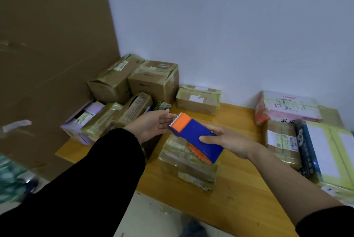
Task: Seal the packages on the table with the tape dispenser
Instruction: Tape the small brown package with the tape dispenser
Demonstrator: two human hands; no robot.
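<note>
- The tape dispenser, one only, blue with an orange toothed end, sits in the right hand. The thumb lies over its top face and the fingers curl beneath its rear half.
- It hangs in the air, tilted, with the toothed end pointing away from the grip toward the left hand.
- The left hand holds nothing. Its palm is up and its fingers are straight, with the tips just beside the teeth; whether they touch is unclear.
- Directly below the grip lies one box on the table, already glossy with tape bands.
- Beyond the grip, against the wall, stands another taped box.
- Past the left hand is a pile of about seven packages, most shiny with tape.
- On the outer side of the right hand sit a pink parcel, a brown box and a blue-and-yellow box.
- That makes roughly a dozen packages, though some are cut off or half hidden.
- Most look wrapped, so the job seems well along. No tape is being laid at this moment, and I cannot tell which seams remain open.
</note>
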